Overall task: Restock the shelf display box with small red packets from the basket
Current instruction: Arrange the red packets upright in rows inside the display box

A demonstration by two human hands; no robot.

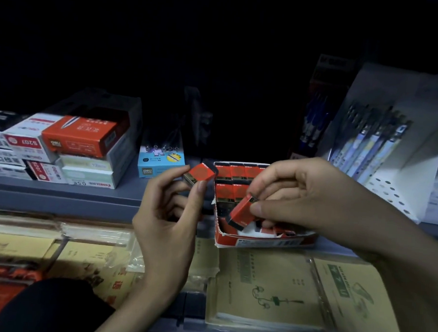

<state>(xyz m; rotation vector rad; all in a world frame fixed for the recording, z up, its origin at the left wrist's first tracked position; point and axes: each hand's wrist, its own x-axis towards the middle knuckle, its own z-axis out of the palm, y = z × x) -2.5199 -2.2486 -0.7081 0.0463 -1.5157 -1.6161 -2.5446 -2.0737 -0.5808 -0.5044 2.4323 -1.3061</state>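
Observation:
A red and white display box (264, 241) sits on the grey shelf, holding rows of small red packets (236, 172) at its far end. My left hand (167, 221) pinches one red packet (201, 173) just left of the box, above the shelf edge. Over the box's near half, my right hand (306, 194) grips a second red packet (243, 208), tilted with its black end down. The basket is not in view.
Stacked red, white and grey stationery boxes (78, 147) stand at the left of the shelf, a small blue box (160, 163) beside them. A white pen holder (382, 160) rises at the right. Wrapped notebooks (269, 287) lie on the lower level in front.

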